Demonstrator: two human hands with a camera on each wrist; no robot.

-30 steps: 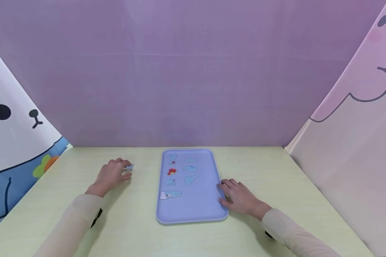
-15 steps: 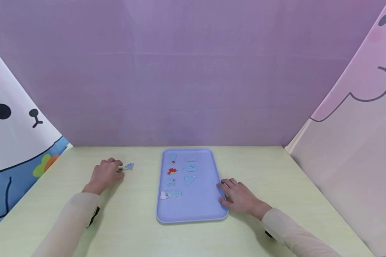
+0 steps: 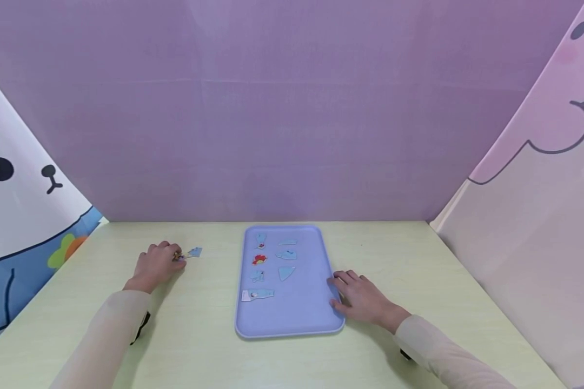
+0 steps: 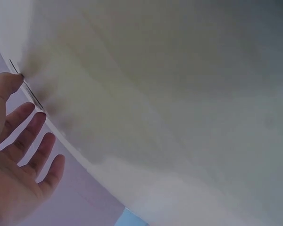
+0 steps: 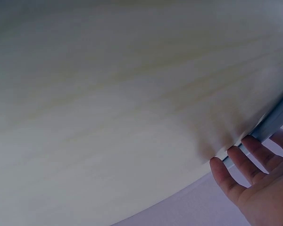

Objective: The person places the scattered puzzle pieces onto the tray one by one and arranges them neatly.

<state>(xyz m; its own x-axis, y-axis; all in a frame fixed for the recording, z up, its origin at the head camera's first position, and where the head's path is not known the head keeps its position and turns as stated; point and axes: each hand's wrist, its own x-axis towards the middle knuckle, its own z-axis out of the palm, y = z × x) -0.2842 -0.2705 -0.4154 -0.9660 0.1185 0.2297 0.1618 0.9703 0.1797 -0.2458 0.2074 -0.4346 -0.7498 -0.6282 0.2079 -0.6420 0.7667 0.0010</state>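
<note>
In the head view my left hand (image 3: 154,267) is low over the table, thumb and forefinger holding a small, dark-patterned puzzle piece (image 3: 177,256) by its edges. A light blue piece (image 3: 194,252) lies just right of it. The left wrist view shows the held piece edge-on as a thin dark strip (image 4: 32,95), the thumb against it and the other fingers spread. My right hand (image 3: 365,300) rests with loosely extended fingers on the right rim of a lilac tray (image 3: 292,320). The right wrist view shows its fingertips (image 5: 217,165) right at the tray's edge.
Several loose pieces lie apart in the tray, among them a red one (image 3: 259,260), a light blue triangle (image 3: 286,273) and a long blue-and-white one (image 3: 258,294). A purple backdrop (image 3: 282,135) rises behind the pale table (image 3: 199,335), with printed cloth at both sides.
My left hand has shifted left, uncovering the light blue piece and part of the dark-patterned one, which has turned a little. My right hand and the tray have stayed put.
</note>
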